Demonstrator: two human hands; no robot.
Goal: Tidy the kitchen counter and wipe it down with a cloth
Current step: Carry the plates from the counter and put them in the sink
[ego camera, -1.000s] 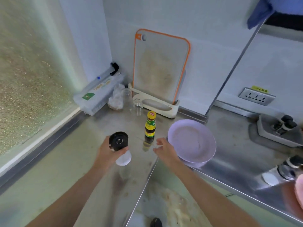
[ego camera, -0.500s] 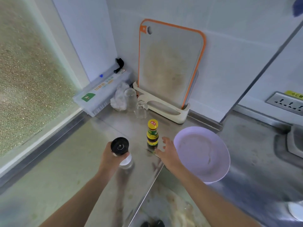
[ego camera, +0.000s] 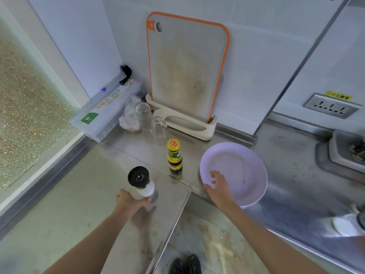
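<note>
Two risks face us: our left hand (ego camera: 132, 202), gripping the black-capped grinder (ego camera: 140, 181) low, could tip it, and our open right hand (ego camera: 218, 187) could skid the lilac bowl (ego camera: 237, 173) into the soy sauce bottle (ego camera: 174, 156).

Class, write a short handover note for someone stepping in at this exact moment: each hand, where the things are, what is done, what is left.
Left hand: wrapped round the base of the grinder, which stands on the counter.
Right hand: open, reaching over the bowl's near rim.
Sauce bottle stands upright between grinder and bowl; two glasses stand by the board rack.
Done: nothing visibly cleared.
Left: clear the items, then wipe; no cloth in view.
</note>
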